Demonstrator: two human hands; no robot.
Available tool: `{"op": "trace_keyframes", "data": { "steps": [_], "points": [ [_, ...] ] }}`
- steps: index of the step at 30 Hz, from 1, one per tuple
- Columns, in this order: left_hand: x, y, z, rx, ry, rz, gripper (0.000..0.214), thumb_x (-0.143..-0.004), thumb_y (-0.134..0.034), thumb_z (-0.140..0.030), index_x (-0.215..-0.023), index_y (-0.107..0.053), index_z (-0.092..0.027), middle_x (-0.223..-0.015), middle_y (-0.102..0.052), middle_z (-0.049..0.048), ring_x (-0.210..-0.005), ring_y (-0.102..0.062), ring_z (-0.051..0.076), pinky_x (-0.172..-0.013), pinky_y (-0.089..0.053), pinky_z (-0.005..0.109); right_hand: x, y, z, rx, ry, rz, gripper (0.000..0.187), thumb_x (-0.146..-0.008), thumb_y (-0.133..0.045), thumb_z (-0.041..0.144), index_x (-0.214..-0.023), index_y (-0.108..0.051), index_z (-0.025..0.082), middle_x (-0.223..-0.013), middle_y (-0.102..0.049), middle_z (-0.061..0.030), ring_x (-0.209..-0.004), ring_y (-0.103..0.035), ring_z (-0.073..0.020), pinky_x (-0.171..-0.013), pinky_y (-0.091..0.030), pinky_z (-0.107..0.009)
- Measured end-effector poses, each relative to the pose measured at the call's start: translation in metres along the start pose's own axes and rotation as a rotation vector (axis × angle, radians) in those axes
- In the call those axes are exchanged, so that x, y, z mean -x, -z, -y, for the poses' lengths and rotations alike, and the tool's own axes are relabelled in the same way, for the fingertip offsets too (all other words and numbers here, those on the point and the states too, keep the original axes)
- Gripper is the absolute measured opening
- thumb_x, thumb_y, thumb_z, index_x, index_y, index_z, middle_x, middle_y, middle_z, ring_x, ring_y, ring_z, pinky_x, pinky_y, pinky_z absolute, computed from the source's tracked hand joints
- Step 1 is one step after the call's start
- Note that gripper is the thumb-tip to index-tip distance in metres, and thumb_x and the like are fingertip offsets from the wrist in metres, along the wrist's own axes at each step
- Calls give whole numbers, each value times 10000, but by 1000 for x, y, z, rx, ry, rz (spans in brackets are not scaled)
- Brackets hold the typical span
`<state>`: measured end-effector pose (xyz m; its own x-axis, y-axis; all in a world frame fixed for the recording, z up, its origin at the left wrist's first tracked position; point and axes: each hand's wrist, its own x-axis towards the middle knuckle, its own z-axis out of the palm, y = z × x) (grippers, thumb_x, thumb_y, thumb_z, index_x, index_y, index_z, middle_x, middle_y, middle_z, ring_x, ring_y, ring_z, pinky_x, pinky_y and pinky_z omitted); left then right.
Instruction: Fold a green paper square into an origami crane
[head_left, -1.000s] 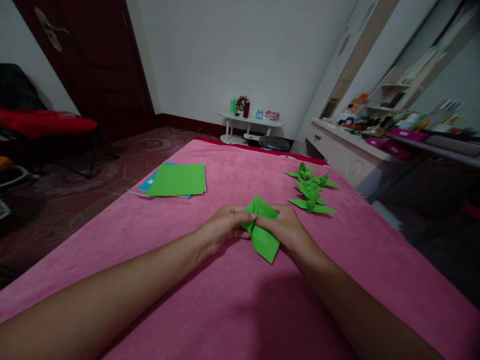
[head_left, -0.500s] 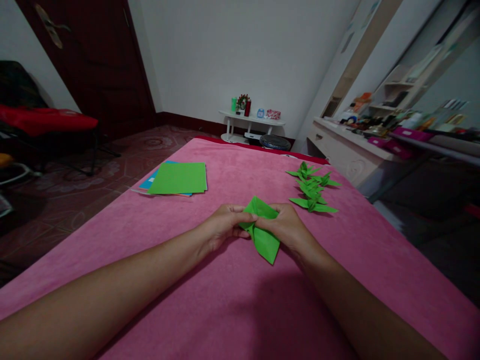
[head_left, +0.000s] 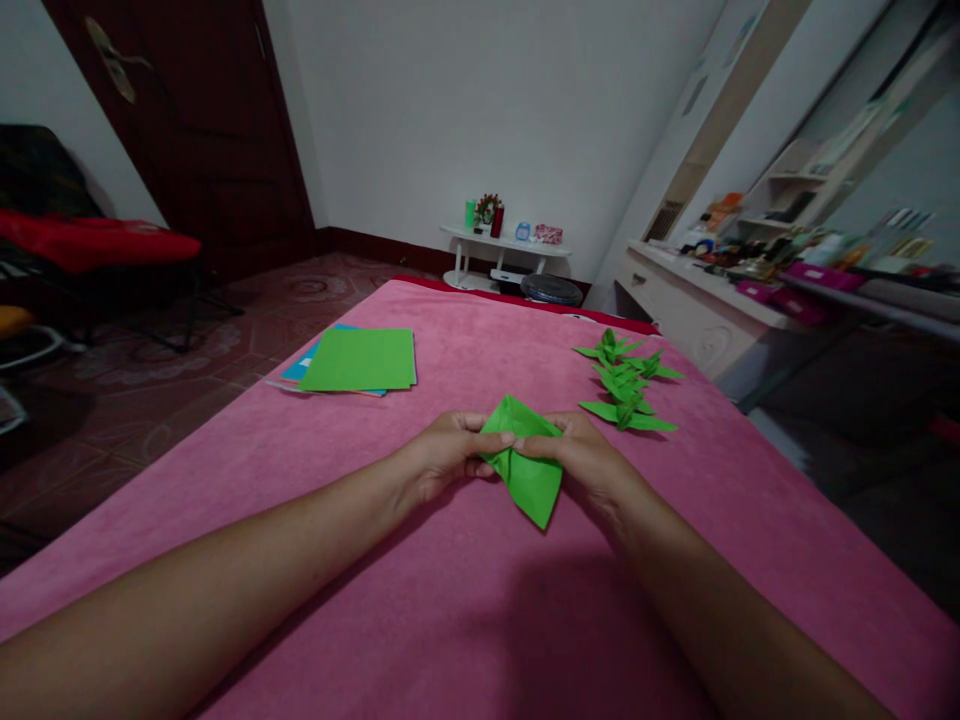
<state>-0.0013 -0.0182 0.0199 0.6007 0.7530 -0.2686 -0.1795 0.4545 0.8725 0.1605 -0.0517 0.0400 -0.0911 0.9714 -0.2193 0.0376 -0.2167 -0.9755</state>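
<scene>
Between my two hands is a partly folded sheet of green origami paper [head_left: 534,488], with one point toward me and another pointing away. My left hand [head_left: 454,447] grips its left side, thumb on top near the middle crease. On the right side my right hand [head_left: 581,452] pinches it, its thumb pressed flat close to the left thumb. The fingers under the paper are partly hidden. Several folded green paper cranes [head_left: 624,385] stand in a cluster to the right, beyond my right hand.
A stack of coloured paper [head_left: 358,360], green on top, lies at the left on the pink cloth [head_left: 300,560]. Past the far edge stands a small white table [head_left: 506,241] with items on it. A cluttered dresser [head_left: 697,285] is at the right, a red chair [head_left: 97,243] at the left.
The thumbs have shifted slightly apart on the paper, and the folded piece looks a little wider spread. Both hands keep their hold.
</scene>
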Motion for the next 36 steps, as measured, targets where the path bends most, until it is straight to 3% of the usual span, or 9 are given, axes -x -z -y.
{"op": "trace_keyframes", "data": {
  "steps": [8, 14, 20, 26, 30, 36],
  "points": [
    [-1, 3, 0, -14, 1, -11, 243, -636, -751, -248, -821, -693, -100, -753, -669, 60, -583, -592, 89, -543, -460, 198, -1, 1, 2, 2, 31, -4, 154, -562, -700, 238, -655, -649, 125, -576, -637, -17, -483, -547, -123, -501, -415, -235],
    [0, -2, 2, -80, -15, -19, 221, -606, -762, -246, -749, -691, -93, -682, -651, 44, -534, -570, 83, -517, -442, 205, -3, 0, -1, 106, 164, -45, 268, -604, -740, 361, -699, -594, 157, -611, -597, 10, -508, -530, -112, -483, -409, -218],
    [1, -3, 4, -98, -32, 23, 226, -628, -756, -268, -764, -691, -100, -693, -658, 40, -541, -579, 79, -522, -455, 192, -5, -2, -4, 192, 229, -143, 230, -623, -718, 325, -626, -562, 156, -568, -534, 35, -472, -469, -88, -443, -358, -204],
    [3, -2, 2, -101, 46, 37, 270, -650, -754, -323, -788, -693, -98, -741, -693, 72, -595, -635, 116, -601, -515, 238, -7, 4, -1, 181, 256, -237, 229, -600, -722, 319, -588, -561, 157, -534, -531, 38, -452, -453, -88, -434, -338, -210],
    [2, -1, 4, -8, 4, 7, 250, -671, -749, -290, -831, -691, -107, -771, -704, 74, -628, -652, 124, -651, -537, 254, -5, 2, 4, 168, 270, -252, 255, -603, -724, 354, -701, -593, 157, -627, -584, 6, -522, -520, -121, -477, -402, -223],
    [0, 0, 5, 162, -113, -99, 228, -759, -672, -250, -946, -650, -123, -905, -703, 116, -703, -678, 165, -656, -553, 287, 1, -5, 10, -39, 239, -182, 400, -574, -752, 318, -892, -563, 165, -830, -654, -56, -662, -607, -170, -583, -491, -263]
  ]
}}
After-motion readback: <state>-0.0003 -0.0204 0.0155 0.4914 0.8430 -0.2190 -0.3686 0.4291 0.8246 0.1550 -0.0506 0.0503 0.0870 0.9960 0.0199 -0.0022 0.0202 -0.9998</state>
